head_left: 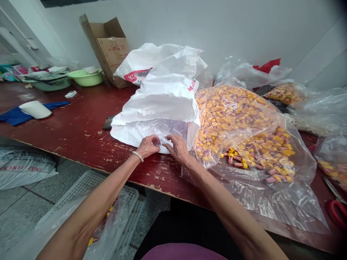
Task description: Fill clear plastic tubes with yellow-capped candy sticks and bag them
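Note:
A white woven sack [162, 95] lies on the table with its mouth facing me, and many clear plastic tubes [170, 125] with round ends show inside it. At the mouth, my left hand [148, 145], with a beaded bracelet at the wrist, has its fingers closed around a clear tube. Close beside it, my right hand [177, 146] pinches a clear round-ended piece between thumb and fingers. Where one clear piece ends and another begins is hard to make out. To the right, a large clear bag [233, 108] holds small patterned tubes with yellow caps [238, 159], some near its opening.
The red table [81, 126] has a worn front edge. Behind the sack stands a cardboard box [114, 50]. Green basins [86, 77], a white cup [35, 109] and a blue cloth [11, 116] are left. Red-handled scissors [337, 213] lie far right. A plastic crate [81, 187] sits below.

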`<state>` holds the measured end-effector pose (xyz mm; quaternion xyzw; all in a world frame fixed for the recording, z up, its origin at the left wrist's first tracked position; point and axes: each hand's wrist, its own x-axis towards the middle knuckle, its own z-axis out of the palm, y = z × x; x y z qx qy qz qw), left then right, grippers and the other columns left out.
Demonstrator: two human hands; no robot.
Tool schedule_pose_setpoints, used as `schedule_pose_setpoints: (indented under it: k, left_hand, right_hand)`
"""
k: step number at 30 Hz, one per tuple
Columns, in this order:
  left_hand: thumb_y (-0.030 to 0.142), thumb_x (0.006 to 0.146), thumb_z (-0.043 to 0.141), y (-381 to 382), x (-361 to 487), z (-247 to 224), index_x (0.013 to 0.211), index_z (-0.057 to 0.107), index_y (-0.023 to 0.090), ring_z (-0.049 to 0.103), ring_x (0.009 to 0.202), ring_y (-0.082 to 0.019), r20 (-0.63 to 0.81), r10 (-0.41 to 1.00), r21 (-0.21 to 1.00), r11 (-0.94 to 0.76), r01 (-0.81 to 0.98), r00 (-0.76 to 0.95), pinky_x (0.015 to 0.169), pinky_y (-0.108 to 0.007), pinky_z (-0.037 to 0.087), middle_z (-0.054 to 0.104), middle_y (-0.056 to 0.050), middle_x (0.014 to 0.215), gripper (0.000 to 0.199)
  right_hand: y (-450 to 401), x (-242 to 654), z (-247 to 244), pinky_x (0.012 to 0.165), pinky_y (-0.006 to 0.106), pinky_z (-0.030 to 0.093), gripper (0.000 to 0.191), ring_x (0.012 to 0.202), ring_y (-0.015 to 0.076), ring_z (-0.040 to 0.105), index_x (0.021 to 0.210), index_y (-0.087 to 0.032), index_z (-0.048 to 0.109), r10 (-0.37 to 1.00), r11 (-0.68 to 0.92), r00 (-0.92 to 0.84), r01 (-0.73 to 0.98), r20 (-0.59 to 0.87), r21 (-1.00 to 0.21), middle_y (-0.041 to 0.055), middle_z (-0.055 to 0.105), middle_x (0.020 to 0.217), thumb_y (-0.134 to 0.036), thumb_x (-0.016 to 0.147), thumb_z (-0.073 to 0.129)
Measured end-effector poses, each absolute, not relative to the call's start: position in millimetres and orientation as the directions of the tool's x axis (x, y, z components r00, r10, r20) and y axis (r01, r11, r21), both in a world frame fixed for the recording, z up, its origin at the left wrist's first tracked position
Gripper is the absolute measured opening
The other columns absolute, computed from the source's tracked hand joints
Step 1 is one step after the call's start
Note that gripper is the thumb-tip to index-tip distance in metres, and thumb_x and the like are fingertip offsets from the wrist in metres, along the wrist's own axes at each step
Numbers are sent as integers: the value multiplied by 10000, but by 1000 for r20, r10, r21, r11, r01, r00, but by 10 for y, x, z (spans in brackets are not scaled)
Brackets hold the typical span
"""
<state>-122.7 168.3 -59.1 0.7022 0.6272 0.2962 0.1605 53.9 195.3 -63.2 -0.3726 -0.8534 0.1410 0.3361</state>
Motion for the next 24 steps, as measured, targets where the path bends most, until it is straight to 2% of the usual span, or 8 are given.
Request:
schedule_pose_setpoints:
  k: [2,5,7,9,12,16,20,24]
  left_hand:
    - [203,654,565,1557,-1164,-605,814,511,171,583,704,-128,249,968,713,-171,680,-18,659,-241,471,602,-4,771,171]
    - [204,616,654,1338,-1034,-617,822,487,172,592,734,-121,218,962,950,-172,259,-163,696,-242,480,595,6,793,267]
    - [170,562,712,1195,-950,-630,849,508,171,595,736,-118,126,972,991,-134,-22,-199,708,-243,480,601,12,797,352]
    - [154,553,728,1070,-885,-657,896,531,168,603,748,-121,56,983,991,-76,-111,-176,717,-243,482,616,5,812,396]
    - [165,555,739,941,-831,-716,983,535,165,624,813,-153,48,981,997,-58,-49,-188,755,-269,491,640,-28,895,474]
    - [151,598,697,872,-822,-786,1105,484,182,626,928,-187,200,961,965,-160,206,-189,828,-305,488,631,-78,1045,551]
    - [130,630,659,850,-851,-816,1130,481,190,613,987,-191,270,950,915,-204,348,-154,885,-326,470,629,-82,1070,534]
    - [166,654,650,835,-894,-829,1057,528,179,625,929,-193,263,954,899,-187,397,-147,836,-322,488,647,-70,1015,421]
  right_hand:
    - [1877,507,-614,828,319,428,243,865,177,553,1049,-167,550,756,653,-451,465,474,-598,66,626,977,-325,865,538]
    - [1698,502,-604,773,295,451,333,791,153,573,1173,-159,467,793,588,-437,370,424,-719,48,628,919,-269,864,520]
    - [1568,517,-618,771,293,459,382,787,146,579,1226,-154,426,809,552,-443,344,387,-760,51,628,931,-215,857,505]
    - [1453,535,-645,785,294,467,376,809,141,580,1219,-161,436,810,539,-453,330,371,-775,70,614,1012,-173,848,490]
    - [1327,549,-689,811,297,476,343,861,140,575,1179,-186,474,790,561,-482,318,380,-764,79,574,1092,-137,840,473]
    - [1237,550,-724,852,307,474,343,913,156,560,1173,-174,503,792,573,-475,361,384,-736,81,535,1038,-118,837,466]
    - [1211,552,-756,868,319,469,362,920,163,556,1199,-176,502,805,563,-461,394,374,-727,83,514,1021,-129,842,466]
    - [1204,538,-778,877,325,459,343,947,167,552,1163,-191,502,792,577,-471,373,388,-726,74,534,1034,-118,830,465]
